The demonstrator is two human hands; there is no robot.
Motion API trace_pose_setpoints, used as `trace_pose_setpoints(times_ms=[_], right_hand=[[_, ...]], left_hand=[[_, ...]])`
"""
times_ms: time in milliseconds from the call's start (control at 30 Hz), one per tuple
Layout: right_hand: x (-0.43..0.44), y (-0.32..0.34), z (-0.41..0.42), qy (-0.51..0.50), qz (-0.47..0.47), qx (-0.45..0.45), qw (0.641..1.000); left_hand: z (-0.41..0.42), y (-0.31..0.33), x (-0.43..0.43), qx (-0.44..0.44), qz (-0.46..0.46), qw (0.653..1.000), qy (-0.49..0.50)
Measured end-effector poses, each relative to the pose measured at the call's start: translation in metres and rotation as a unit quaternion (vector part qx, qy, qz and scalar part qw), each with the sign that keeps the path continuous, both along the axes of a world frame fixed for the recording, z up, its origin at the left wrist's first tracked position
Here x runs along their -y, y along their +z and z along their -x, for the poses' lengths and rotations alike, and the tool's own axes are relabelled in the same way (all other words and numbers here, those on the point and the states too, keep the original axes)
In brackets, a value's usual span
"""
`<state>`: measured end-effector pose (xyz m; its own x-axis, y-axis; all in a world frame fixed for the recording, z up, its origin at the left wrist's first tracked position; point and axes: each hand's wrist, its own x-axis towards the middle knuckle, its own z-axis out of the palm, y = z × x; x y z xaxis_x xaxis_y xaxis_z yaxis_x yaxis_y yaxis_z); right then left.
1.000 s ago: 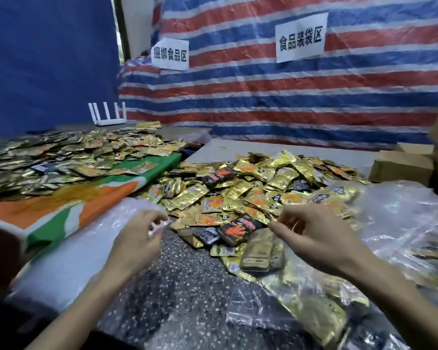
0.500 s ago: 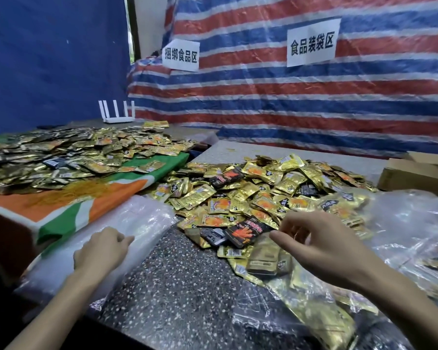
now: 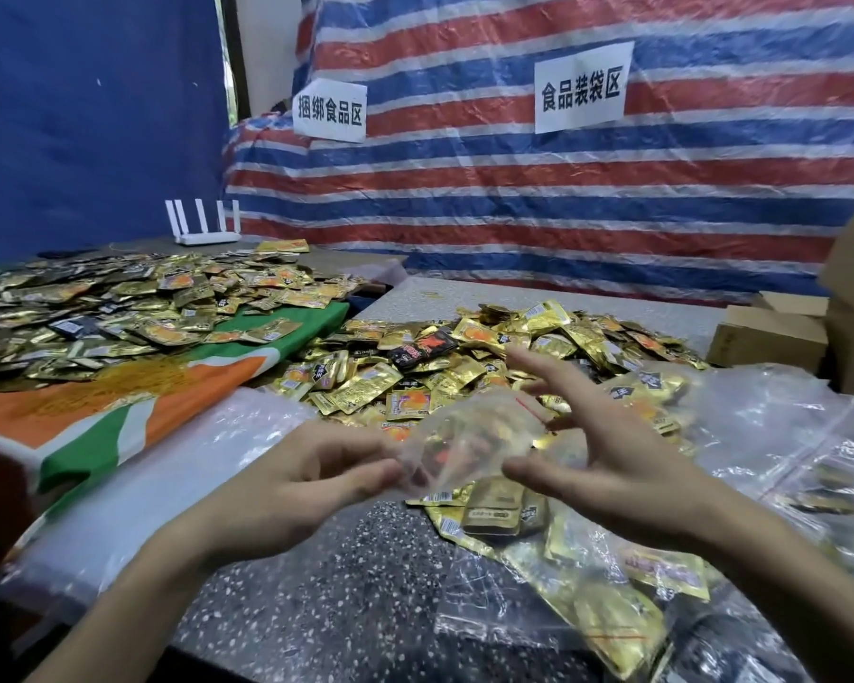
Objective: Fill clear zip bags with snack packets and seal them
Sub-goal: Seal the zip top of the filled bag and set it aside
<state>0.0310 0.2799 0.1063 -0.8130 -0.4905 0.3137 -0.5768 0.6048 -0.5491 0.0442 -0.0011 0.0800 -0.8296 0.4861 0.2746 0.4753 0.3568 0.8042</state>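
Ahead, I see a red-and-blue striped tarpaulin (image 3: 538, 189) behind a wide heap of gold foil snack packets (image 3: 464, 367). Over its near edge, my left hand (image 3: 287, 485) pinches a small clear zip bag (image 3: 469, 436); my right hand (image 3: 612, 460) is spread against its other side.

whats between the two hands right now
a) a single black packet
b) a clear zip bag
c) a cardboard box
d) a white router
B: a clear zip bag with a red zip line hangs between the hands. The left hand pinches its edge and the right hand has its spread fingers at the bag's other side, above the pile of gold packets.
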Motion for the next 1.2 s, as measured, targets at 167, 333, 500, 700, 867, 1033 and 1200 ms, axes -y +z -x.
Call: trace_pose_setpoints(times_ms=[167, 333, 500, 700, 867, 1033, 1200], right_hand=[[-0.005, 0.009, -0.008, 0.060, 0.047, 0.101, 0.992], [-0.014, 0.014, -0.017, 0.081, 0.060, 0.166, 0.981], [-0.014, 0.016, -0.022, 0.090, 0.078, 0.230, 0.966], [-0.011, 0.019, -0.025, 0.068, 0.125, 0.275, 0.951], [-0.011, 0.013, -0.024, 0.025, 0.145, 0.278, 0.949], [-0.002, 0.008, -0.022, 0.034, 0.142, 0.284, 0.948], [0.003, 0.008, -0.023, 0.036, 0.143, 0.292, 0.945]], left_hand=[[0.005, 0.002, -0.003, 0.074, -0.095, 0.986, -0.115], [0.019, -0.005, -0.004, 0.125, -0.168, 0.977, -0.037], [0.027, -0.014, -0.009, 0.147, -0.156, 0.976, -0.046], [0.030, -0.018, -0.023, 0.146, -0.124, 0.980, 0.048], [0.001, -0.010, -0.047, -0.196, -0.101, 0.935, 0.277], [-0.028, -0.003, -0.075, -0.130, -0.076, 0.984, 0.100], [-0.019, -0.010, -0.076, -0.042, -0.095, 0.993, 0.061]])
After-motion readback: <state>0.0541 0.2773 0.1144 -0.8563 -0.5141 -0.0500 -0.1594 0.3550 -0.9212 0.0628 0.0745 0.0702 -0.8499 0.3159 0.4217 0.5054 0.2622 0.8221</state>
